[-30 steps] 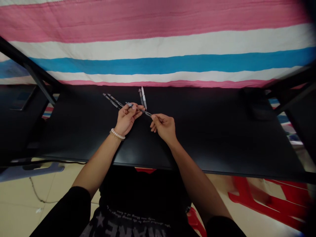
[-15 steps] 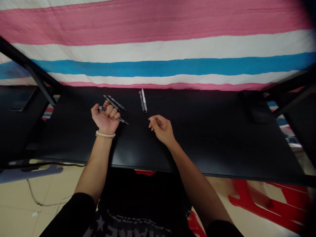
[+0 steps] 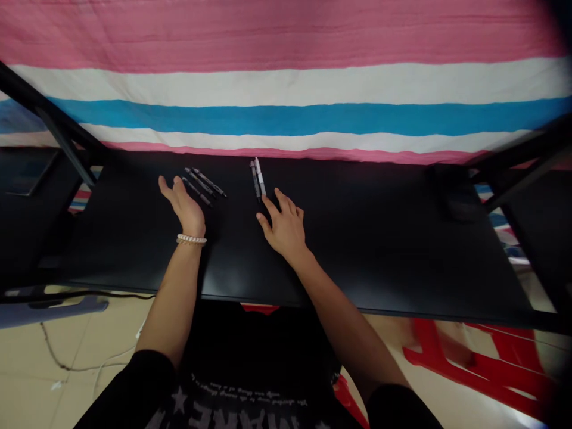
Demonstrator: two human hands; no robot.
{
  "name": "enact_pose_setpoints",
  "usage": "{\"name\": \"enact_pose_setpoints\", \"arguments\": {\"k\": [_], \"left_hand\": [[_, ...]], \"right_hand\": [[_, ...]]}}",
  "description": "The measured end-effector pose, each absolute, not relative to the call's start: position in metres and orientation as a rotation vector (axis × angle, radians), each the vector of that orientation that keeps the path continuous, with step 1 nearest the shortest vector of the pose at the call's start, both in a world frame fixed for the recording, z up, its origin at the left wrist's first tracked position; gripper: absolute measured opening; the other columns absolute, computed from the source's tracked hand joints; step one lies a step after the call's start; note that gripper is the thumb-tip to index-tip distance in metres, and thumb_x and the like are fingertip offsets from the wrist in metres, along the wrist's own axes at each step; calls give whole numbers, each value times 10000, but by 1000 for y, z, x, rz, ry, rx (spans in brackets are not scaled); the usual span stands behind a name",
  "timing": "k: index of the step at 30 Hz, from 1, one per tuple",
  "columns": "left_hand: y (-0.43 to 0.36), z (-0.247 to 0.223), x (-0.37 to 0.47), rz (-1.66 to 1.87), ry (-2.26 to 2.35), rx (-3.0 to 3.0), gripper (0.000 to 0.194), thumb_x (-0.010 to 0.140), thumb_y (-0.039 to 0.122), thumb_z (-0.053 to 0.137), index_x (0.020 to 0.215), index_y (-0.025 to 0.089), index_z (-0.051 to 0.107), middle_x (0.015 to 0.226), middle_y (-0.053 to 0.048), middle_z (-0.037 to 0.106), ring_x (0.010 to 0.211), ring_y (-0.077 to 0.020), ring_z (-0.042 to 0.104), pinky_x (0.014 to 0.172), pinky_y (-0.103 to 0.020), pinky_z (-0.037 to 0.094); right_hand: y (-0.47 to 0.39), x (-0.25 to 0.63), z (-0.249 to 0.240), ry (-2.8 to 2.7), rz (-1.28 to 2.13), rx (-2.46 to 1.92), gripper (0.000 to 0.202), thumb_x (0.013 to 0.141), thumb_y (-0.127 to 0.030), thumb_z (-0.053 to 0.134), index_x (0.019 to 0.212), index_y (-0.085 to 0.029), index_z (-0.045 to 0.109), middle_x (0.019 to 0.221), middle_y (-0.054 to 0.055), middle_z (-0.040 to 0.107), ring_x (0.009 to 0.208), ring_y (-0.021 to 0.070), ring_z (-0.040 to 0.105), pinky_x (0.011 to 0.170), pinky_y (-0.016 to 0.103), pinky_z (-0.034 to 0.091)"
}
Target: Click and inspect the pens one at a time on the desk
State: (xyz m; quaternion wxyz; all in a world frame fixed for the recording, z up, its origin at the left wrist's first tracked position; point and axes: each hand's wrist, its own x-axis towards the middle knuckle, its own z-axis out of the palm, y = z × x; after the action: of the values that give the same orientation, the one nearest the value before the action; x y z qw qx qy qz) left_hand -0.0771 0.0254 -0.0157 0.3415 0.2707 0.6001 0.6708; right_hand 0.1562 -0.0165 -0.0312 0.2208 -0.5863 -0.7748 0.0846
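Note:
My left hand [image 3: 185, 208], a white beaded bracelet [image 3: 192, 239] at its wrist, is open and turned on its side, with nothing seen in it. Just right of its fingers, three dark pens lie slanted side by side on the black table: a near pen [image 3: 198, 192], a middle pen [image 3: 204, 182] and a far pen [image 3: 211, 182]. My right hand [image 3: 285, 227] is palm down with its fingers spread. Its index fingertip is at the lower end of a white pen [image 3: 260, 177]; whether it touches is hard to tell. Left of that lies a dark pen [image 3: 255, 180], nearly parallel.
The black table [image 3: 379, 250] reaches back to a striped cloth [image 3: 286, 119] hanging behind it. A dark flat object [image 3: 460, 199] is at the right end. Below the front edge, a red plastic stool [image 3: 478, 363] stands on the right, and a cable [image 3: 84, 295] runs at the left.
My left hand has let go of the pen it held, which now lies beside the other two, and has opened. My right hand has uncurled and moved slightly left, towards the white pen.

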Motion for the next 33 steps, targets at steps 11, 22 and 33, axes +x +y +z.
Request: {"name": "enact_pose_setpoints", "arguments": {"k": [11, 22, 33], "left_hand": [[31, -26, -68, 1835, 1842, 798, 221, 976, 350, 484, 1100, 197, 583, 1183, -85, 630, 1147, -193, 610, 1077, -365, 438], [15, -17, -38, 1862, 1567, 1337, 166, 809, 237, 741, 872, 186, 597, 792, -6, 634, 724, -128, 639, 722, -268, 534], [1, -8, -5, 1319, 902, 893, 361, 798, 451, 805, 1011, 205, 649, 997, -69, 787, 928, -193, 765, 879, -351, 617]], "right_hand": [[-10, 157, -35, -2059, 229, -1622, 430, 1008, -409, 483, 1368, -195, 582, 1519, 171, 509, 1383, 386, 456, 1025, 575, 458], [-10, 191, -39, -1568, 410, -1577, 117, 918, -302, 615, 964, -199, 645, 789, 42, 648, 720, 205, 618, 714, 366, 520], [-18, 173, -23, -1473, 808, -1185, 237, 885, -432, 693, 967, -220, 759, 891, 33, 702, 721, 145, 630, 659, 303, 542]]}}
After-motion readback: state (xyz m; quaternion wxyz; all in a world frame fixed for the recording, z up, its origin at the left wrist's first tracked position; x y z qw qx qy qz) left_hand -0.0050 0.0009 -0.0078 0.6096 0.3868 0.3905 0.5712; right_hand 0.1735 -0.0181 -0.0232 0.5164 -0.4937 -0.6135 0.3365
